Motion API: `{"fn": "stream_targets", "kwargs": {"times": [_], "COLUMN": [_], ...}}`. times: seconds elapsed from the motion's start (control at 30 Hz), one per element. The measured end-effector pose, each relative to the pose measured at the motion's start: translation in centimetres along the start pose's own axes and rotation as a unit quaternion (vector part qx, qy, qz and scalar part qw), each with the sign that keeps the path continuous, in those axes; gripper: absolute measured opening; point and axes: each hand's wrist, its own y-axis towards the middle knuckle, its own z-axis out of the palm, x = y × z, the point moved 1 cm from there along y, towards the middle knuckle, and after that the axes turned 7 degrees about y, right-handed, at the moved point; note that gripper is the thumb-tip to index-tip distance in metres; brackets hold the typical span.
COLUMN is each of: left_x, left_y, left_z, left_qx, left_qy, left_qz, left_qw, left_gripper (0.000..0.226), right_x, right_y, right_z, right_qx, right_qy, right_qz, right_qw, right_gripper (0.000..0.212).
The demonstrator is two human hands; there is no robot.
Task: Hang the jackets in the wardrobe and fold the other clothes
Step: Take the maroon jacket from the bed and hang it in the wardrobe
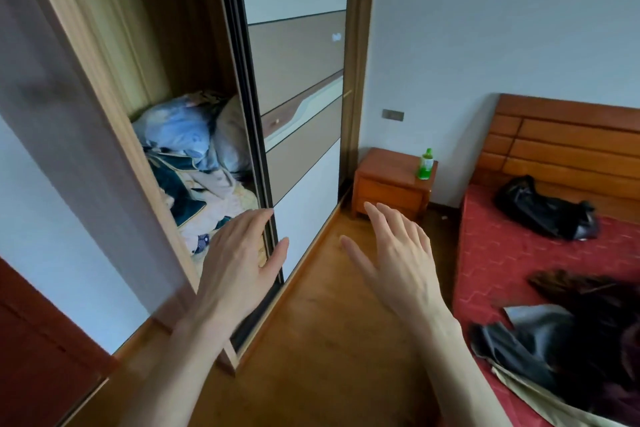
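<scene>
Here the person stands facing the wardrobe [145, 45], whose sliding door [301, 114] is drawn partly across, leaving the left bay exposed with a heap of clothes [194, 163] lying in it at about ten o'clock from the hands. The left hand [239, 260] is released, fingers straight, its fingertips at the dark edge of the door; whether they actually touch the edge is hard to tell through the blur. The right hand [398, 253] is likewise released and grasps nothing, hovering over the wooden floor [329, 340]. The jackets lie well apart from the wardrobe on the red bed [491, 253]: a black jacket [543, 211] at two o'clock near the headboard, and a dark fur-trimmed jacket [571, 340] at four o'clock. A bedside cabinet [391, 184] with a green bottle [426, 165] stands at one o'clock.

I judge the step in hand is opening up the wardrobe; nothing is hung yet. The next move calls for turning to the bed, gripping one jacket, and finding a hanger, none of which shows here
</scene>
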Motion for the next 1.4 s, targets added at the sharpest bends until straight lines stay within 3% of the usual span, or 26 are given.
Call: {"fn": "stream_targets", "kwargs": {"times": [0.3, 0.67, 0.8, 1.07, 1.4], "left_x": [-1.3, -2.2, -3.8, -11.2, -24.4], "left_y": [11.5, 25.8, 29.9, 33.8, 35.3], "left_z": [7.2, 16.4, 19.5, 25.2, 31.5], "left_qx": [0.002, 0.067, 0.078, 0.104, 0.134], "left_qy": [-0.033, -0.101, -0.137, -0.181, -0.229], "left_qz": [0.085, 0.186, 0.234, 0.343, 0.444], "left_qw": [0.996, 0.975, 0.959, 0.916, 0.856], "left_gripper": [0.049, 0.077, 0.065, 0.051, 0.062], "right_x": [-5.4, -8.4, -10.2, -15.6, -24.3], "right_y": [7.4, 17.8, 19.1, 16.9, 14.5], "right_z": [0.2, 3.8, 5.0, 3.4, -0.7], "right_qx": [-0.049, -0.103, -0.125, -0.152, -0.237], "right_qy": [-0.056, -0.083, -0.107, -0.173, -0.191], "right_qz": [0.063, 0.164, 0.224, 0.341, 0.433], "right_qw": [0.995, 0.978, 0.961, 0.911, 0.848], "right_gripper": [0.077, 0.072, 0.072, 0.074, 0.076]}}
